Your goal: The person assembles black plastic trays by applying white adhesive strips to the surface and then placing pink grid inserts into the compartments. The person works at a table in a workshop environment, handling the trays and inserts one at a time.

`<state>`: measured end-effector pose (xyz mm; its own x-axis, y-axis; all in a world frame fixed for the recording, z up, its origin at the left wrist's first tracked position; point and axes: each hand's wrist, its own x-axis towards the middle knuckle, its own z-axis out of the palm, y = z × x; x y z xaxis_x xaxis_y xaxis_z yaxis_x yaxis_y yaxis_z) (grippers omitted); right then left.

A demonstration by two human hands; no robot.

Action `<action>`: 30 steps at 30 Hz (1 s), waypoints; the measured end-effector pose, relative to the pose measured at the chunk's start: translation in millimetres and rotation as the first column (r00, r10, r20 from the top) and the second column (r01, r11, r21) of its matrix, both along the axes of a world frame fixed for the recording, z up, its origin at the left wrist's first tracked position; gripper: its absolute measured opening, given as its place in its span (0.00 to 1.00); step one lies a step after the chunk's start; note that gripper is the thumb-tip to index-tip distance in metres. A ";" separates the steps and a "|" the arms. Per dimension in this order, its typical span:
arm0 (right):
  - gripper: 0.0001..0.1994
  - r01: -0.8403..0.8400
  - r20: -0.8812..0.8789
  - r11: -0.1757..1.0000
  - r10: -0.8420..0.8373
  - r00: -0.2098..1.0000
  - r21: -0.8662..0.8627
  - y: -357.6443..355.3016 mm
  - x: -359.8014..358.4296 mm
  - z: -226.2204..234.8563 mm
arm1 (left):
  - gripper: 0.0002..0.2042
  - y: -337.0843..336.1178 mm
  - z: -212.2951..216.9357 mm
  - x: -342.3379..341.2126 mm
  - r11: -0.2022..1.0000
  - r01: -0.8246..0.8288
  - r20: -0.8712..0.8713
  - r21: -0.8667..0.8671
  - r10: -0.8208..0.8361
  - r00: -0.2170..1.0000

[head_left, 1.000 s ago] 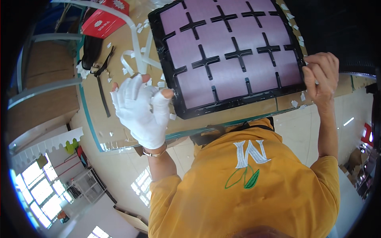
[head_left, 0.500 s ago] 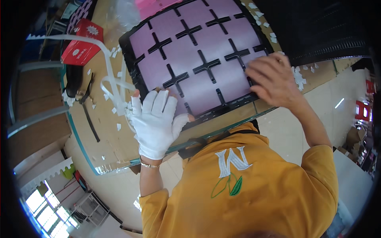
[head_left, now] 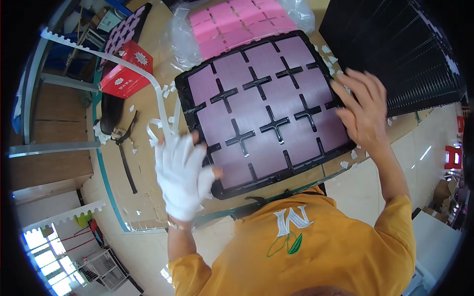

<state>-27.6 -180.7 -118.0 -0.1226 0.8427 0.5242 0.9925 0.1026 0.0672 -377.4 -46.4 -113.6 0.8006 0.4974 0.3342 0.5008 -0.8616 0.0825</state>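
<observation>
A black tray (head_left: 276, 122) with cross-shaped dividers lies on the table in front of me, its cells showing shiny pinkish-purple surfaces. My left hand (head_left: 181, 172), in a white glove with bare fingertips, is at the tray's near left corner, fingers stretched and thumb apart. A long white strip (head_left: 143, 72), notched toward its far end, runs from the upper left and curls at the gloved fingers; whether they touch it I cannot tell. By the tray's right edge, my bare right hand (head_left: 364, 109) is open with fingers spread, slightly blurred; contact with the rim is unclear.
Bright pink sheets (head_left: 237, 22) in clear plastic lie behind the tray. A tall stack of black trays (head_left: 390, 54) stands at the right. A red box (head_left: 127, 70) and a dark strap (head_left: 127, 165) are on the left. White scraps (head_left: 344, 164) dot the table (head_left: 148, 197).
The view has shifted, with the tray now lower and farther right, and more pink sheets showing. My left hand has moved off the tray's near edge toward its left corner. The right remains beside the right edge.
</observation>
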 end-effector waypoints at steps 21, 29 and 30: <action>0.26 -0.166 0.059 0.985 0.163 0.985 0.049 135.9 19.4 -61.1 | 0.28 99.3 -54.3 132.6 0.970 0.111 -0.061 0.216 -0.100 0.993; 0.21 -0.397 -0.102 0.916 0.390 0.915 -0.053 154.7 7.2 -77.1 | 0.28 95.9 -58.7 137.5 0.983 0.103 -0.172 0.151 -0.076 0.982; 0.21 -0.357 -0.044 0.932 0.355 0.934 -0.058 153.8 11.8 -74.7 | 0.28 98.3 -59.6 135.7 0.985 0.095 -0.200 0.146 -0.065 0.978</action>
